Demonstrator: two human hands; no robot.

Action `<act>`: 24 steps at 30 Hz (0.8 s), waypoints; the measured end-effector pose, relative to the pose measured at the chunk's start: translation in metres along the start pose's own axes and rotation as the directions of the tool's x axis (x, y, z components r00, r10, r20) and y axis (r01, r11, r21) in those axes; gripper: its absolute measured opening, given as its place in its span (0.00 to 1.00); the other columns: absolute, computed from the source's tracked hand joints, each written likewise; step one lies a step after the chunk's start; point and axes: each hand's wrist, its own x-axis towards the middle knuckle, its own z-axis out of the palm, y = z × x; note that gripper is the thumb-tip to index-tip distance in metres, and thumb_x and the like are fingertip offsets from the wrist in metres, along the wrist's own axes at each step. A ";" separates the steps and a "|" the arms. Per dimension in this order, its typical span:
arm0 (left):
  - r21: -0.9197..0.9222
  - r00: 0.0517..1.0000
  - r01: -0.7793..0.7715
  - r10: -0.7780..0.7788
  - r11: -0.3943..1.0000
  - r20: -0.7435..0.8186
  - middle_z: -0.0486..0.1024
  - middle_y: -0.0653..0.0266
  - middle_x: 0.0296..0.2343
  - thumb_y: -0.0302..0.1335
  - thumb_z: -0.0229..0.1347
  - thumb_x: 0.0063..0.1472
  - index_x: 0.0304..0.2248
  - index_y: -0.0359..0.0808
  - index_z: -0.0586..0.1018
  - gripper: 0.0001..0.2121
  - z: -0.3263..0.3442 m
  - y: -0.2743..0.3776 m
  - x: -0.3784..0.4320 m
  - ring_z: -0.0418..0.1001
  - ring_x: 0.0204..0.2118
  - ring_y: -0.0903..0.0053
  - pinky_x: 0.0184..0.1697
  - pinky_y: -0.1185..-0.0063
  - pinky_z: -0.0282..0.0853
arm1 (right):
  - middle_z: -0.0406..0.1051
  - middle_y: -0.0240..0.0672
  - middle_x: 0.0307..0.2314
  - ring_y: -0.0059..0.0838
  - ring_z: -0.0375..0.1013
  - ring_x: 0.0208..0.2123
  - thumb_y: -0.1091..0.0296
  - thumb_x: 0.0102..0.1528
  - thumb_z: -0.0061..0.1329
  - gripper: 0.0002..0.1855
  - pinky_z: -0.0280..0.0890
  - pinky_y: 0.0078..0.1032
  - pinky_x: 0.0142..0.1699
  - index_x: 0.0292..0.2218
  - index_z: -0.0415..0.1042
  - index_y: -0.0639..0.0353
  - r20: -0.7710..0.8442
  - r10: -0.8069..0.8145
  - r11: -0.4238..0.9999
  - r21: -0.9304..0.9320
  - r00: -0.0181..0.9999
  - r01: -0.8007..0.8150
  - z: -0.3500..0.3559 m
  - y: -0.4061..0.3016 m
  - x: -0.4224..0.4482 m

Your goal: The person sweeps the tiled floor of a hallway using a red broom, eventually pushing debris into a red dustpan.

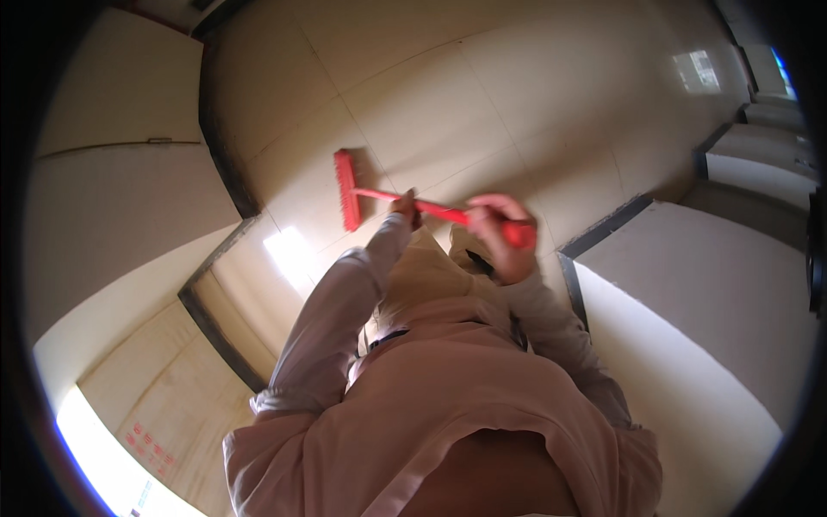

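Note:
A red long-handled brush slants across in front of my body, its bristled head to the left above the tiled floor. My left hand is closed around the lower part of the handle, not far from the head. Up near the handle's top end, my right hand wraps around it; this hand is somewhat blurred. Whether the bristles touch the floor cannot be told from here. Light sleeves cover both forearms.
Beige floor tiles stretch ahead, with dark skirting along the left wall. On the right a white wall corner juts out close to me. Steps appear at the far right. Red writing marks a panel at lower left.

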 end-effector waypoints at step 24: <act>-0.384 0.990 -0.138 0.129 0.913 -0.048 0.59 0.69 0.08 0.33 0.52 0.47 0.13 0.38 0.64 0.12 0.270 -0.004 0.025 0.56 0.08 0.81 0.09 0.84 0.53 | 0.64 0.35 0.18 0.19 0.62 0.19 0.79 0.46 0.39 0.07 0.59 0.15 0.27 0.31 0.63 0.69 0.051 -0.130 0.969 0.219 0.990 0.116 -0.291 0.006 0.102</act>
